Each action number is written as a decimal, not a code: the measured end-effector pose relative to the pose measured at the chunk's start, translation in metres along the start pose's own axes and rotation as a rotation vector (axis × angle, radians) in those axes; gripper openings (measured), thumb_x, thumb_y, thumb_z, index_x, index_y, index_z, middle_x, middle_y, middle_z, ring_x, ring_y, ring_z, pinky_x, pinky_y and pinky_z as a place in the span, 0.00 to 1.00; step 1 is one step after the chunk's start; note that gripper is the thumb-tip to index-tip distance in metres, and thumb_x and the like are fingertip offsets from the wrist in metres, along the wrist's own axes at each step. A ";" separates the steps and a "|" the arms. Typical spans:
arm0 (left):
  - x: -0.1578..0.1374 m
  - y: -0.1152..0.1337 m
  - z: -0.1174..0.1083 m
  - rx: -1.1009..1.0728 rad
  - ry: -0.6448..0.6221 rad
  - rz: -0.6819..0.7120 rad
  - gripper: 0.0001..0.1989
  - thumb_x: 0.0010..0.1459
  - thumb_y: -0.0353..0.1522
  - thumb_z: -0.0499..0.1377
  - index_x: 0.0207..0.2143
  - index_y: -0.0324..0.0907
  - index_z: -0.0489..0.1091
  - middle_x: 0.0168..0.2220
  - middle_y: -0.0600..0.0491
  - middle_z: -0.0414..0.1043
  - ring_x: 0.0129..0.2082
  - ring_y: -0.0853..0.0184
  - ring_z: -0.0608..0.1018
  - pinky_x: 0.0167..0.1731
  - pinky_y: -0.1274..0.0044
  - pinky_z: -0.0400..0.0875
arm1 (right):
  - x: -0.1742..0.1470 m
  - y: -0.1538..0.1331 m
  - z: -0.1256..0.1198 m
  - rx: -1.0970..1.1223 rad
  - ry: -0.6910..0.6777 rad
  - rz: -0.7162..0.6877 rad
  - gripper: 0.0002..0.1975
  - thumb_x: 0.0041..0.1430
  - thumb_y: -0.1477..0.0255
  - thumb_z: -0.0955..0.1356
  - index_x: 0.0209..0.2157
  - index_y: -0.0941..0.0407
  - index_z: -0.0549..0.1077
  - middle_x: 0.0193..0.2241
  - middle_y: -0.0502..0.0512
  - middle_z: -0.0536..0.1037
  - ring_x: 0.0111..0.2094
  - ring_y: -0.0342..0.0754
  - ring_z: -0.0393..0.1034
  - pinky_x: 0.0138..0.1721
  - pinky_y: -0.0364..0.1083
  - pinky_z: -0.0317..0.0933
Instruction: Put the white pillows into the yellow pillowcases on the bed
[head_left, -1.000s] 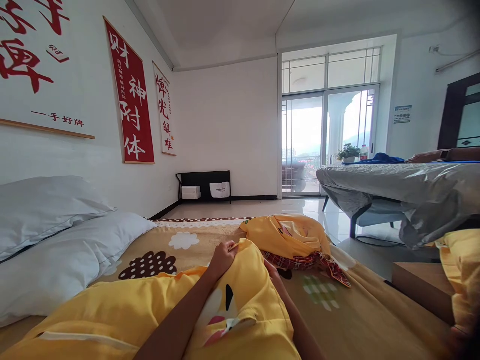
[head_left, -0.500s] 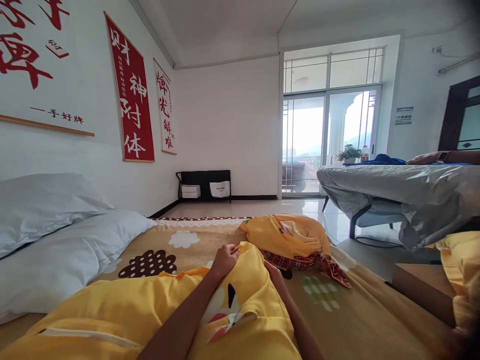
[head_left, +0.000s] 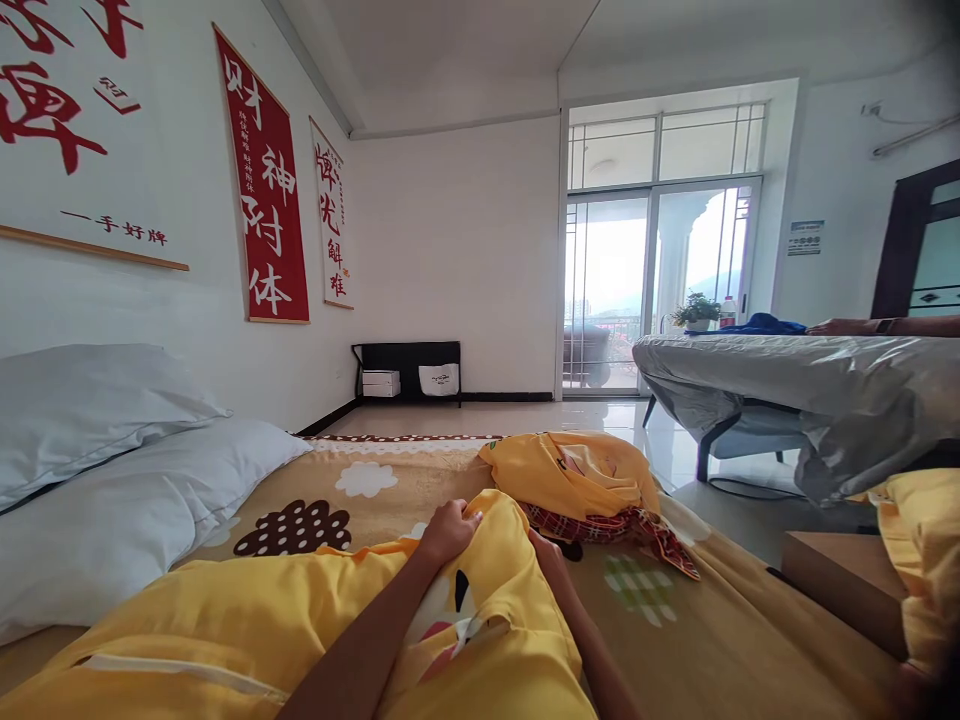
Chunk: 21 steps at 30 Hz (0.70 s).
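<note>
A yellow pillowcase [head_left: 517, 590] with a printed cartoon face lies bunched in front of me, its far end raised into a rounded peak. My left hand [head_left: 451, 530] grips its left edge near that peak, thumb over the fabric. On the opposite edge, my right hand [head_left: 547, 556] is closed on the cloth, its fingertips partly hidden behind the folds. More yellow cloth [head_left: 247, 610] with a pale slit spreads to the left under my forearm. Just beyond my right hand lies a folded yellow cloth [head_left: 577, 470] with red plaid [head_left: 592, 524] beneath it.
A patterned brown blanket [head_left: 645, 650] covers the bed. White pillows [head_left: 157, 500] are at left. At right are a cardboard box [head_left: 840, 580], another yellow cloth [head_left: 930, 530] and a plastic-covered table [head_left: 750, 365], where another person's hand [head_left: 844, 327] rests near blue cloth [head_left: 765, 324].
The peak of the pillowcase sits slightly lower, both my hands still on it. The other person's hand on the table has shifted a little to the left.
</note>
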<state>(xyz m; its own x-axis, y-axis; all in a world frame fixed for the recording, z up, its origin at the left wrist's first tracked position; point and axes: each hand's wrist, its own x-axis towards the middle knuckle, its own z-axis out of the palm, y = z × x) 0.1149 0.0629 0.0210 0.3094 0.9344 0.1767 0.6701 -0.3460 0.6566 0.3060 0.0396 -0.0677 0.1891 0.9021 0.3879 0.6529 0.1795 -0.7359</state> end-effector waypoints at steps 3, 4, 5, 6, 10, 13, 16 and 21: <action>-0.002 0.000 -0.001 0.041 0.007 -0.038 0.13 0.57 0.39 0.55 0.30 0.40 0.72 0.32 0.46 0.76 0.33 0.61 0.75 0.29 0.76 0.59 | -0.003 0.001 0.002 -0.048 -0.018 0.014 0.10 0.49 0.69 0.63 0.30 0.55 0.74 0.30 0.59 0.80 0.36 0.54 0.73 0.31 0.43 0.56; -0.003 0.001 -0.001 0.050 0.003 -0.047 0.13 0.57 0.40 0.55 0.31 0.40 0.72 0.33 0.45 0.76 0.34 0.61 0.75 0.29 0.76 0.59 | -0.004 0.002 0.002 -0.061 -0.023 0.019 0.10 0.49 0.69 0.62 0.31 0.55 0.73 0.30 0.59 0.80 0.36 0.55 0.73 0.31 0.44 0.56; -0.003 0.001 -0.001 0.058 -0.001 -0.054 0.13 0.57 0.40 0.55 0.31 0.40 0.72 0.33 0.45 0.76 0.34 0.60 0.75 0.30 0.76 0.59 | -0.005 0.002 0.002 -0.072 -0.028 0.025 0.11 0.49 0.69 0.62 0.31 0.56 0.73 0.31 0.60 0.80 0.37 0.55 0.74 0.31 0.44 0.56; -0.004 0.001 -0.001 0.063 -0.006 -0.059 0.13 0.56 0.41 0.55 0.32 0.40 0.72 0.34 0.45 0.77 0.35 0.60 0.76 0.30 0.76 0.60 | -0.006 0.002 0.002 -0.082 -0.033 0.031 0.11 0.49 0.68 0.62 0.32 0.56 0.73 0.31 0.60 0.80 0.37 0.56 0.74 0.31 0.44 0.56; -0.004 0.002 -0.001 0.074 -0.020 -0.065 0.13 0.56 0.40 0.55 0.33 0.40 0.73 0.36 0.44 0.77 0.37 0.60 0.76 0.31 0.76 0.60 | -0.007 0.000 0.002 -0.092 -0.050 0.042 0.13 0.49 0.68 0.62 0.34 0.56 0.74 0.35 0.62 0.80 0.40 0.56 0.73 0.33 0.44 0.56; -0.002 0.000 0.000 0.083 -0.017 -0.065 0.12 0.56 0.39 0.56 0.33 0.40 0.73 0.37 0.44 0.77 0.37 0.59 0.77 0.32 0.76 0.61 | -0.007 -0.002 0.001 -0.081 -0.061 0.047 0.12 0.48 0.68 0.62 0.33 0.56 0.74 0.37 0.62 0.80 0.40 0.56 0.73 0.33 0.44 0.57; -0.002 -0.001 0.001 0.095 0.007 -0.060 0.11 0.55 0.38 0.57 0.33 0.39 0.73 0.36 0.44 0.77 0.36 0.59 0.77 0.31 0.76 0.61 | -0.007 -0.001 0.001 -0.066 -0.061 0.074 0.12 0.47 0.69 0.63 0.31 0.56 0.75 0.36 0.62 0.81 0.40 0.57 0.73 0.32 0.44 0.57; -0.009 0.010 -0.002 0.105 0.129 0.090 0.09 0.57 0.36 0.55 0.35 0.40 0.70 0.38 0.46 0.75 0.38 0.63 0.74 0.36 0.76 0.62 | -0.005 0.003 0.002 -0.013 -0.054 0.135 0.13 0.43 0.68 0.64 0.29 0.58 0.77 0.35 0.61 0.81 0.41 0.61 0.72 0.33 0.46 0.60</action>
<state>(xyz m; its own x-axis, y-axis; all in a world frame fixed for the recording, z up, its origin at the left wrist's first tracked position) 0.1175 0.0507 0.0274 0.2861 0.9002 0.3283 0.7128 -0.4289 0.5549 0.3054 0.0361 -0.0733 0.2365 0.9374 0.2557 0.6336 0.0507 -0.7720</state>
